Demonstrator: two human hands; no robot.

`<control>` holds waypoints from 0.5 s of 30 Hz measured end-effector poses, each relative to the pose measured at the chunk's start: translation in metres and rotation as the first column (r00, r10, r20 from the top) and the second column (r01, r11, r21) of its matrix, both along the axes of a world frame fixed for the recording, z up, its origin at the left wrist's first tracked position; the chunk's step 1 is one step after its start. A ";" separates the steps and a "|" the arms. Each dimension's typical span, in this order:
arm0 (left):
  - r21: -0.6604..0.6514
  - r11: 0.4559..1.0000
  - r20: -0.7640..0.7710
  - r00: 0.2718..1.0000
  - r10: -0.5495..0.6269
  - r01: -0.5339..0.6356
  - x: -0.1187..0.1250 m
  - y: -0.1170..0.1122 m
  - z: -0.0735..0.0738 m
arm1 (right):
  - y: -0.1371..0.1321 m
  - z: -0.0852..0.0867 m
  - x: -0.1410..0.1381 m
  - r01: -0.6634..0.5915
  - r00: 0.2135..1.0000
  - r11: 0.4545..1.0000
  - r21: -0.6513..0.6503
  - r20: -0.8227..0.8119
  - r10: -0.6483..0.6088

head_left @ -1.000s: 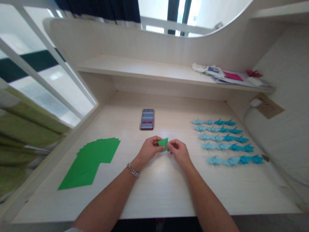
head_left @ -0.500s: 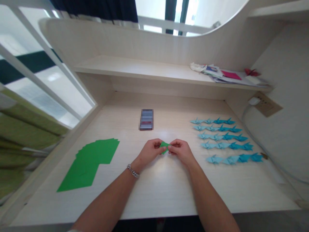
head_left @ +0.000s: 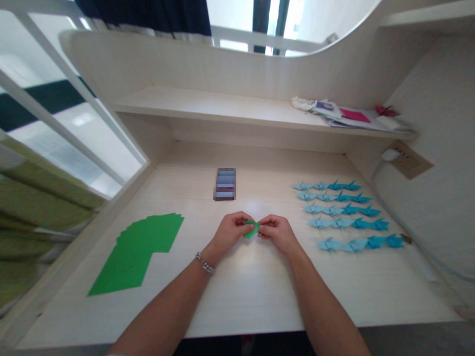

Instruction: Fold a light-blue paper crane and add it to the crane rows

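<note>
A small folded piece of green paper [head_left: 251,230] is held between both hands above the middle of the desk. My left hand [head_left: 234,230] pinches its left side, thumb on top, with a chain bracelet at the wrist. At the paper's right edge, my right hand [head_left: 276,231] grips it between thumb and fingers. The fingers hide part of the paper, so its exact folded shape is unclear. To the left lies a fanned stack of green paper sheets [head_left: 137,252].
Rows of blue folded paper cranes [head_left: 343,210] lie on the right of the desk [head_left: 245,301]. A phone [head_left: 224,184] with a blurred screen lies beyond my hands. Papers [head_left: 352,116] rest on the shelf [head_left: 208,105]. A white cable [head_left: 393,212] runs from the wall socket [head_left: 408,159].
The green paper has tilted and shifted slightly between my fingers, and my left fingers have moved a little. Both hands stay in nearly the same place.
</note>
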State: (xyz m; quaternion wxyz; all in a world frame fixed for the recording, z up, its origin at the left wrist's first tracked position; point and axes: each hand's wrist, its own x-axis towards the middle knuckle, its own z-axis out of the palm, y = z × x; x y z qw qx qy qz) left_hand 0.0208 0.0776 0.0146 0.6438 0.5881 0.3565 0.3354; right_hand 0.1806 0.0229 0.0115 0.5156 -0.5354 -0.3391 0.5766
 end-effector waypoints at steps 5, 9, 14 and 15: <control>0.023 0.999 0.013 0.999 0.038 -0.038 0.000 0.000 0.000 | 0.001 0.001 -0.001 0.030 0.998 0.999 -0.013 -0.051 -0.031; 0.048 0.997 0.020 0.998 0.063 -0.064 -0.001 0.000 0.000 | 0.000 0.001 0.000 0.022 0.993 1.000 -0.007 -0.113 -0.023; 0.085 0.996 0.008 1.000 0.021 -0.022 -0.002 -0.003 0.003 | 0.000 0.001 0.001 0.065 0.997 0.998 0.016 -0.053 -0.064; 0.092 0.996 0.002 1.000 0.010 -0.010 -0.001 -0.004 0.004 | 0.000 0.002 0.001 0.070 0.997 0.997 0.021 -0.036 -0.069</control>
